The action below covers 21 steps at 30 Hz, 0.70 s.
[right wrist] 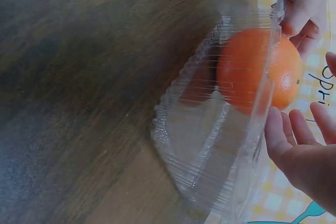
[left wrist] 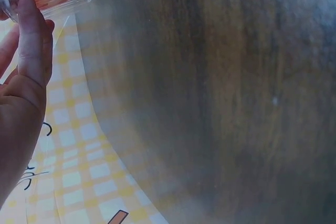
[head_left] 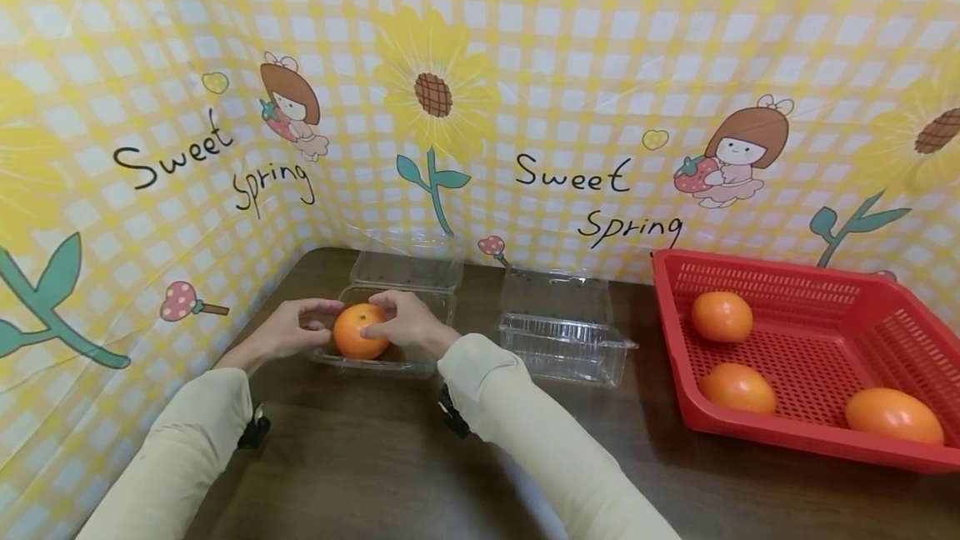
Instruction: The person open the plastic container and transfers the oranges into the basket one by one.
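Note:
An orange (head_left: 361,331) sits at the left end of an opened clear plastic clamshell box (head_left: 416,369). My right hand (head_left: 408,319) is beside and partly over it in the head view. In the right wrist view a gap shows between the thumb and the orange, and the other right fingers (right wrist: 294,140) are loosely bent by the box's rim. At the box's left end, my left hand (head_left: 288,330) faces the orange with thumb and index finger apart. One left finger (left wrist: 31,40) touches the box's corner in the left wrist view.
A second opened clear clamshell box (head_left: 562,352) stands right of the first. Farther right, a red plastic basket (head_left: 802,436) contains three oranges (head_left: 722,317). Behind the brown table (head_left: 360,457) and along its left hangs a yellow checked cloth (head_left: 555,107).

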{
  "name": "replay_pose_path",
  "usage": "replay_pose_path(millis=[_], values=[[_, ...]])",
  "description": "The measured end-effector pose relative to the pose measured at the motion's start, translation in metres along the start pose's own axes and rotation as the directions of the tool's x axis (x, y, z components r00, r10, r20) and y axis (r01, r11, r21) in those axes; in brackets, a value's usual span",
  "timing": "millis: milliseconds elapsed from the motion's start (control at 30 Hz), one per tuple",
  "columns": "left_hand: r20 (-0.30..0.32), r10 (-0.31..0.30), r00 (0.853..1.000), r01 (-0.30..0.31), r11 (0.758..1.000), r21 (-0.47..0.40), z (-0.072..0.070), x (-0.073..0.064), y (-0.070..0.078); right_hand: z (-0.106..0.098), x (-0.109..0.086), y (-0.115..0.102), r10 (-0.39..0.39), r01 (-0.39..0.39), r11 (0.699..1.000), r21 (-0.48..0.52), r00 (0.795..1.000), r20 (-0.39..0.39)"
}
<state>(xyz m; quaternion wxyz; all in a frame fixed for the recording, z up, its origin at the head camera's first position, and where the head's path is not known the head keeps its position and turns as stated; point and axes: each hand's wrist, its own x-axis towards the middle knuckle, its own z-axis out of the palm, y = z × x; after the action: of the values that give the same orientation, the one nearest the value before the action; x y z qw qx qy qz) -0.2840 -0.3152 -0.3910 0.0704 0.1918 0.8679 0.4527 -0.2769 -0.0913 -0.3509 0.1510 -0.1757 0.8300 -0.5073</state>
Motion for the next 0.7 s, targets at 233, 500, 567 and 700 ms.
replay_pose_path(millis=[233, 500, 567, 700], values=[[-0.003, 0.005, 1.0, -0.005, 1.0, -0.012, -0.001, -0.001, 0.001, 0.007, 0.006, 0.0, 0.052, -0.052, 0.994, 0.091, 0.999, 0.002], [0.004, 0.006, 1.0, -0.006, 1.0, 0.002, -0.001, -0.001, 0.002, 0.01, 0.016, -0.001, 0.078, -0.077, 0.996, 0.039, 0.997, -0.015], [0.005, 0.002, 1.0, -0.002, 1.0, 0.002, -0.001, -0.001, 0.002, 0.01, 0.018, -0.001, 0.082, -0.082, 0.996, 0.019, 0.996, -0.016], [0.004, 0.006, 1.0, -0.006, 1.0, 0.009, -0.001, -0.002, 0.002, 0.012, 0.02, 0.001, 0.09, -0.09, 0.996, -0.001, 0.996, -0.01]])
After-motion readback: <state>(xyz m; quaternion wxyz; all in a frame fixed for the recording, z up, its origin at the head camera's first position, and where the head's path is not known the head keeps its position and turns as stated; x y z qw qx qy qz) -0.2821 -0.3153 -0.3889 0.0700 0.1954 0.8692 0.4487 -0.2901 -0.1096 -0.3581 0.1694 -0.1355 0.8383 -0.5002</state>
